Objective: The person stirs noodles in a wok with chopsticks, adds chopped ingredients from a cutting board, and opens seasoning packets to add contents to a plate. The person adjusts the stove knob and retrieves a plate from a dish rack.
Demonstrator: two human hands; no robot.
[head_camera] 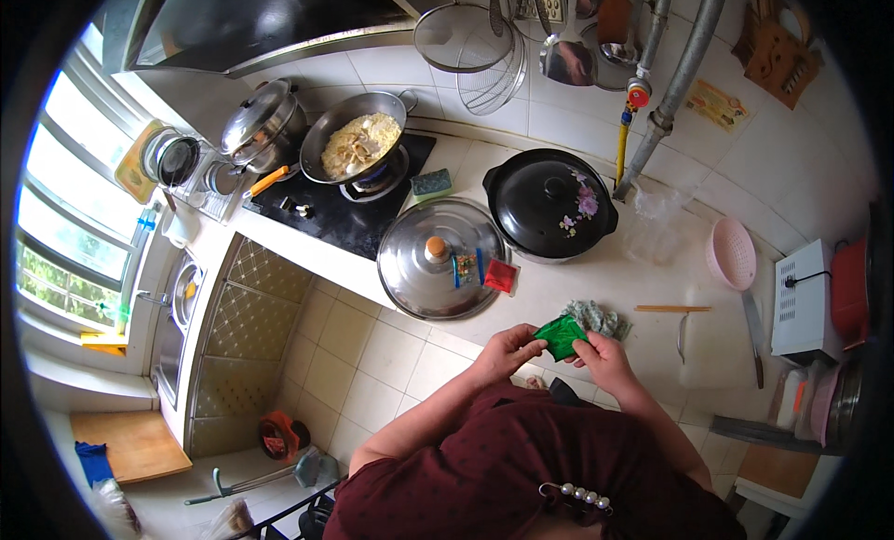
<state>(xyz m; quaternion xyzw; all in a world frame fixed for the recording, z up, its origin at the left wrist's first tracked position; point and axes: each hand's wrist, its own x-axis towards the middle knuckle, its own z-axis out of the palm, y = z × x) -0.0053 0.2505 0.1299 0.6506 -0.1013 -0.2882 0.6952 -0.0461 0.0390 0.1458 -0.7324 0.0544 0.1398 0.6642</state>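
Note:
Both my hands hold a small green seasoning packet [561, 337] in front of my body, near the counter's front edge. My left hand [513, 351] pinches its left side, and my right hand [602, 362] grips its right side. Whether the packet is torn cannot be seen. A red packet [501, 277] and a clear packet of dried bits [466, 268] rest at the right side of a metal pan lid [419, 281]. On the gas stove, a wok [314, 152] holds noodles with pale pieces on top.
A black lidded pot [531, 219] stands right of the lid. Behind the lid lies a green sponge [431, 184]. A crumpled cloth [597, 319], chopsticks [672, 308], a knife [753, 337] and a pink basket [731, 254] are on the right counter. A steel pot [262, 131] sits left of the wok.

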